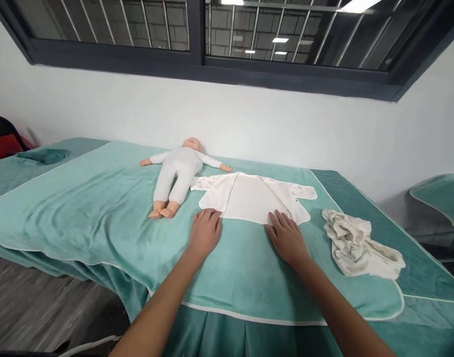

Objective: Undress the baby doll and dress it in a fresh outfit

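Note:
A white baby shirt [249,196] lies spread open on the green bed cover, its printed sleeves stretched out to both sides. My left hand [205,229] rests palm down at the shirt's lower left corner, fingers extended. On the lower right edge of the shirt lies my right hand [286,235], flat with its fingers slightly apart. Neither hand grips anything that I can see. A baby doll [177,171] in a white body suit lies on its back just left of the shirt, arms out and feet toward me.
Crumpled printed baby clothing [360,245] lies to the right. The green cover [96,208] drapes over the bed's front edge. Behind the bed stand a white wall [137,106] and a dark-framed barred window [286,69]. A red and black item [5,141] is at far left.

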Demonstrator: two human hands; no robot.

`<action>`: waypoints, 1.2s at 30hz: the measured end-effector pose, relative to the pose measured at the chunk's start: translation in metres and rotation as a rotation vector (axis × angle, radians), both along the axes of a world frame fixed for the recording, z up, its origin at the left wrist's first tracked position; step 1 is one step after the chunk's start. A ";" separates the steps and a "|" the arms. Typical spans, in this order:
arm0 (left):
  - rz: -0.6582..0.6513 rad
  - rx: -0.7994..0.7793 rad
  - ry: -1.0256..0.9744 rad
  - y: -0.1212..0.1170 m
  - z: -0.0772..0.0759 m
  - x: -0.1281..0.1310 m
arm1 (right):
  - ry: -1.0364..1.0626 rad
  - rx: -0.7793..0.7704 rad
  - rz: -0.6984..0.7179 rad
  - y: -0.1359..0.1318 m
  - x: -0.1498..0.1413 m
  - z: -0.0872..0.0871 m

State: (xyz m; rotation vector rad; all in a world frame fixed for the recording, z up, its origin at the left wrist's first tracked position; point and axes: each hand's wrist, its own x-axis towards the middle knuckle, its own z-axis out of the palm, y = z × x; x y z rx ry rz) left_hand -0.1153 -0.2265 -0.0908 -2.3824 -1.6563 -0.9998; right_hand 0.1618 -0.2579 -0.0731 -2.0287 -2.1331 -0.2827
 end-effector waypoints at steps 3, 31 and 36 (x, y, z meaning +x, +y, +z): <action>-0.002 -0.009 -0.015 0.000 -0.001 0.000 | 0.076 0.065 0.051 -0.002 0.016 0.006; 0.010 -0.009 -0.052 0.002 -0.005 -0.001 | 0.006 0.184 0.072 0.026 0.027 0.023; 0.015 -0.012 -0.058 0.001 -0.004 -0.001 | 0.244 0.104 0.116 0.062 -0.023 0.023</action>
